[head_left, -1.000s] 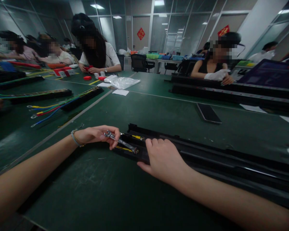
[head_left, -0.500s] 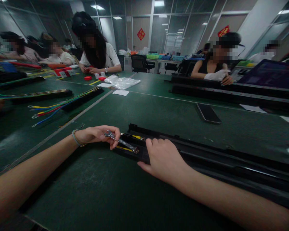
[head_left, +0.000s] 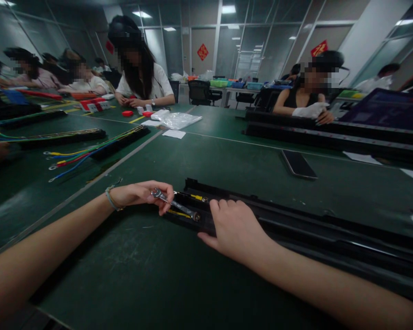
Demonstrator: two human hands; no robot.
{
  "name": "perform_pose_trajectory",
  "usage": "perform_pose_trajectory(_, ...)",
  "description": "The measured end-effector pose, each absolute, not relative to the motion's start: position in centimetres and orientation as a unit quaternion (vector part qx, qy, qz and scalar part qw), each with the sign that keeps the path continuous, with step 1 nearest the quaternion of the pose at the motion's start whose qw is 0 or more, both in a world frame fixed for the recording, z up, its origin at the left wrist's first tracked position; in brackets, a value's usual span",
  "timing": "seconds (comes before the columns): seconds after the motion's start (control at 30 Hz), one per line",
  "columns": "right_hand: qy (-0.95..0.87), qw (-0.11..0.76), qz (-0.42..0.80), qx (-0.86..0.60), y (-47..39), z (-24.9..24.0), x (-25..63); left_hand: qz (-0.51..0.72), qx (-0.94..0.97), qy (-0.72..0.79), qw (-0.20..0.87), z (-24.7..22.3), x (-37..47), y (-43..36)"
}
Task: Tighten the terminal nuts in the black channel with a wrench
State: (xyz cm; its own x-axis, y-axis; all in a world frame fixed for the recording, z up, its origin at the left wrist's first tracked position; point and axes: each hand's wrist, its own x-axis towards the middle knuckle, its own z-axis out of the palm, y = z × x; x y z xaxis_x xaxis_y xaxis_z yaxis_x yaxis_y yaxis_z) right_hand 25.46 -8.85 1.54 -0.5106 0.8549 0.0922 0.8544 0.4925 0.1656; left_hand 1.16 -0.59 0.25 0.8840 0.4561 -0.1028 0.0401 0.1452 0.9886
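Observation:
Between the fingers of my left hand (head_left: 142, 195) is a shiny combination wrench (head_left: 175, 204), its far end resting over a nut or bolt in the long black rail (head_left: 278, 217). A yellow-sleeved wire terminal (head_left: 196, 197) sits in the rail beside the wrench, and another yellow wire (head_left: 180, 213) runs beneath the tool. My right hand (head_left: 236, 227) is wrapped over the rail, just right of the wrench's end, with the thumb on the near side and the fingers on top. The rail lies on the green table and runs off to the right.
A dark phone (head_left: 299, 164) lies beyond the rail. Wire bundles with ring terminals (head_left: 69, 162) rest on the left. Farther back are a clear plastic bag (head_left: 179, 120), red parts (head_left: 127, 113) and more black rails (head_left: 330, 135). Co-workers sit across the table.
Both hands, the wrench and the rail keep the same positions relative to one another. The whole view has shifted very slightly.

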Motion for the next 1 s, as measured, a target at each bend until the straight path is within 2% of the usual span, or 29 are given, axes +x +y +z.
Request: perform_pose_trajectory(1.0, 0.863, 0.008, 0.093, 0.496, -8.8, 1.56, 25.48, 0.113, 0.695, 0.22, 0.676, 0.68, 1.38, -0.7)
